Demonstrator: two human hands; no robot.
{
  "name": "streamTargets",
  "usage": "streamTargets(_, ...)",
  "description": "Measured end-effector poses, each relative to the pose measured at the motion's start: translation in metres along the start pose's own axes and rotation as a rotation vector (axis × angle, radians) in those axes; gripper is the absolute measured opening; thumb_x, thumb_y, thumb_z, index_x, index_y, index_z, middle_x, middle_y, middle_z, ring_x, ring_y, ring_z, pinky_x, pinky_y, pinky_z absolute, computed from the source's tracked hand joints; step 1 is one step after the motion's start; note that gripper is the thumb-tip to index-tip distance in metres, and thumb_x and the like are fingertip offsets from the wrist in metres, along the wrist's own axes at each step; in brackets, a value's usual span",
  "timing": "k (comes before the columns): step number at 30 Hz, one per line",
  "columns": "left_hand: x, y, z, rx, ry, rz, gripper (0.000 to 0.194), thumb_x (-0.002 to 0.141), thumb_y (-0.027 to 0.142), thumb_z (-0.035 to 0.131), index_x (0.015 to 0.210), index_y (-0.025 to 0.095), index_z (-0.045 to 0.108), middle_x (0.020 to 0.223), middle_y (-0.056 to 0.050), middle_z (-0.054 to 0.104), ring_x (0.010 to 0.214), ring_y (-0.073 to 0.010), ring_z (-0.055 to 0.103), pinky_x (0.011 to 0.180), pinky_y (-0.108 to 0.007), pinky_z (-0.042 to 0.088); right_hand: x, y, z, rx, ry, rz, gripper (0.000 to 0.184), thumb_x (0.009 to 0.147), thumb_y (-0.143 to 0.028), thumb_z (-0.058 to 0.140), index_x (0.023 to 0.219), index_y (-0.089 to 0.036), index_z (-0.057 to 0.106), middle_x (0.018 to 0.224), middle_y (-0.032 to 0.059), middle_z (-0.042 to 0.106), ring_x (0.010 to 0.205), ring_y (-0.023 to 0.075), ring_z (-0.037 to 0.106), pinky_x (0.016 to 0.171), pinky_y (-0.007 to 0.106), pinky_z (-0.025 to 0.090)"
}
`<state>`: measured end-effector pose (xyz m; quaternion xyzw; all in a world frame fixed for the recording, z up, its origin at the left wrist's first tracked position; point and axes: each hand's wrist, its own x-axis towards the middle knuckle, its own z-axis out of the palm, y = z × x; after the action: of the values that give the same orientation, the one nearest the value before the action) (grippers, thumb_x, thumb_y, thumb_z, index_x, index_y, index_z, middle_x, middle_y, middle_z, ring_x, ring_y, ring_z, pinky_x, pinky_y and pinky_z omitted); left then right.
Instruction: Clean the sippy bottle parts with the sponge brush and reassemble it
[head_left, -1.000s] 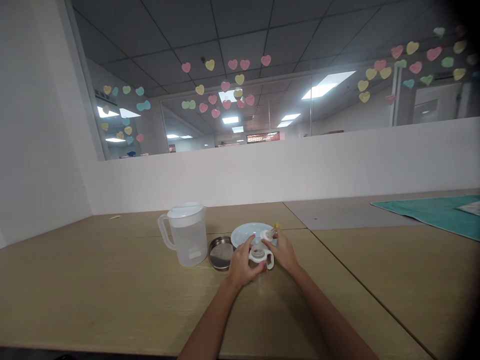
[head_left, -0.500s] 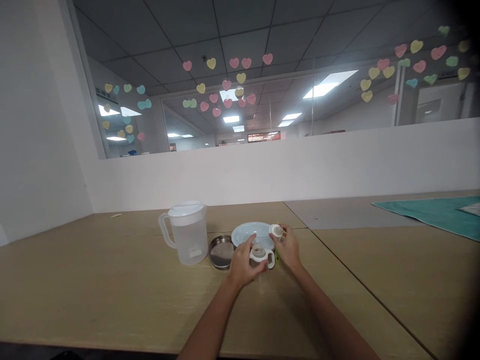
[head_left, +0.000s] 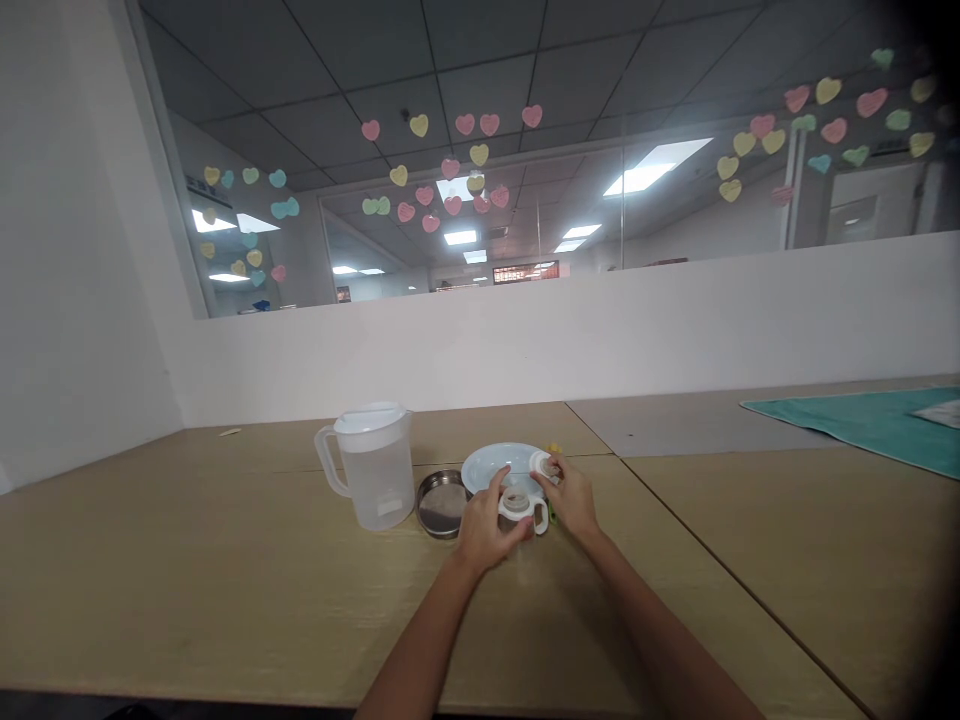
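My left hand (head_left: 484, 530) is wrapped round a small clear bottle (head_left: 516, 503) with a white collar and a white loop handle on its right; its round mouth faces up, uncapped. Between the fingertips of my right hand (head_left: 571, 497) is a white lid (head_left: 541, 465), tilted, its inner side partly showing. The lid is held just above and to the right of the bottle, apart from it. Behind both hands lies a pale blue oval plate (head_left: 487, 466), partly covered by them. A round steel tin (head_left: 442, 505) stands left of my left hand.
A translucent lidded pitcher (head_left: 381, 475) stands left of the tin. Small yellow and green bits (head_left: 554, 449) show behind my right hand. A teal cloth (head_left: 862, 420) lies at the far right. A white wall (head_left: 495, 350) with a window above bounds the table's back.
My right hand has moved slightly left with the lid, bringing it nearer the bottle, and the lid has turned a little. My left hand keeps its hold on the bottle.
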<state>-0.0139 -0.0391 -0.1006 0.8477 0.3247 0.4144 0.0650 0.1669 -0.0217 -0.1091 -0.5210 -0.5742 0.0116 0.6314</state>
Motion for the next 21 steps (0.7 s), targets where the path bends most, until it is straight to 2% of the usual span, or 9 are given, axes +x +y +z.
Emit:
streamTargets(4,-0.0002,0.0012,-0.0012,0.012,-0.007,0.002,0.071,0.076,0.040,0.058,0.137,0.022,0.027,0.105,-0.006,0.062,0.096,-0.0210,0.057,0.088,-0.036,0.043,-0.0006,-0.0003,-0.0018,-0.089,-0.002,-0.031,0.027,0.077,-0.047,0.049,0.074,-0.020,0.052,0.066,0.0006,0.056,0.059,0.0161,0.054,0.059,0.026,0.041)
streamTargets(8,-0.0004,0.0011,-0.0009,0.010,-0.004,0.003,0.071,0.076,0.041,0.058,0.137,0.021,0.028,0.105,-0.006,0.063,0.097,-0.0212,0.057,0.088,-0.036,0.043,-0.0019,-0.0012,-0.0014,-0.202,0.003,0.031,0.017,0.076,-0.036,0.047,0.082,-0.021,0.051,0.067,0.0012,0.057,0.059,0.0186,0.054,0.055,0.027,0.039)
streamTargets(10,-0.0001,0.0005,-0.0003,0.004,-0.002,0.005,0.071,0.076,0.041,0.057,0.137,0.021,0.027,0.104,-0.006,0.063,0.097,-0.0210,0.057,0.088,-0.036,0.043,-0.0028,-0.0022,-0.0009,-0.207,-0.019,-0.022,0.016,0.075,-0.026,0.042,0.087,-0.021,0.051,0.074,0.0025,0.059,0.068,0.0201,0.057,0.061,0.029,0.043)
streamTargets(12,0.0002,0.0002,0.0001,-0.005,-0.002,0.008,0.071,0.076,0.042,0.057,0.137,0.021,0.027,0.104,-0.006,0.063,0.097,-0.0209,0.057,0.088,-0.035,0.043,-0.0034,-0.0030,-0.0004,-0.190,-0.034,-0.129,0.025,0.073,-0.017,0.037,0.092,-0.021,0.053,0.088,0.0052,0.060,0.085,0.0209,0.057,0.074,0.032,0.045)
streamTargets(15,0.0003,0.0006,-0.0002,-0.014,-0.006,0.006,0.071,0.076,0.042,0.057,0.137,0.021,0.027,0.105,-0.006,0.063,0.098,-0.0209,0.057,0.089,-0.035,0.043,-0.0036,-0.0026,0.0009,-0.219,-0.030,-0.218,0.038,0.073,-0.011,0.036,0.101,-0.021,0.059,0.111,0.0091,0.056,0.107,0.0231,0.050,0.090,0.039,0.041)
streamTargets(18,0.0001,0.0009,-0.0007,-0.021,-0.010,0.003,0.070,0.077,0.043,0.057,0.137,0.022,0.027,0.105,-0.006,0.063,0.097,-0.0208,0.057,0.088,-0.035,0.043,-0.0033,0.0005,0.0023,-0.278,-0.041,-0.217,0.040,0.073,-0.011,0.043,0.103,-0.025,0.065,0.118,0.0095,0.053,0.113,0.0264,0.047,0.094,0.042,0.039)
streamTargets(21,0.0000,-0.0001,-0.0003,-0.018,-0.010,0.004,0.070,0.077,0.043,0.056,0.137,0.022,0.027,0.106,-0.006,0.062,0.097,-0.0207,0.057,0.088,-0.035,0.043,-0.0031,0.0044,0.0031,-0.317,-0.076,-0.215,0.044,0.069,-0.005,0.047,0.097,-0.030,0.070,0.115,0.0072,0.056,0.109,0.0266,0.049,0.095,0.044,0.039)
